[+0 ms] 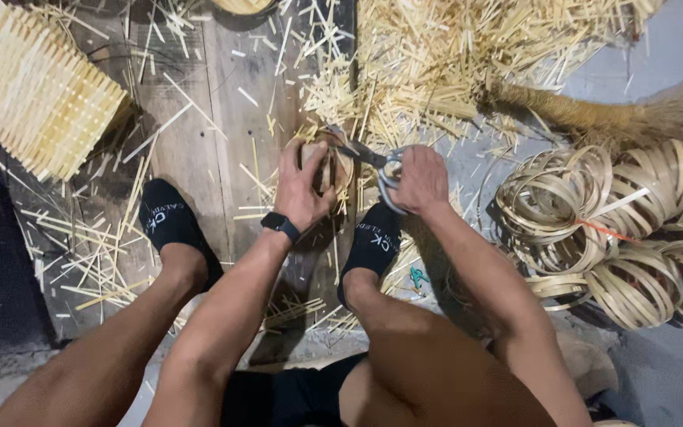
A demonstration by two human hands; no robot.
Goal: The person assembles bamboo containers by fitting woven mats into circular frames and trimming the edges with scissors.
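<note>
Wooden floor [199,150] under bamboo scraps carries the small basket [333,162], gripped by the left hand [303,186], while scissors [373,158] in the closed right hand [419,182] point leftward at its rim.

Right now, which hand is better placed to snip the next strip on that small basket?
The right hand: its fingers already grip the scissors, blades pointing at the small woven basket. The left hand is clasped around the basket, steadying it.

The basket [327,164] sits on the floor [199,134] between the feet. Left of it lies the mat [35,88], right the rings [618,229], behind it the sticks [444,55] and brush [610,115].
</note>
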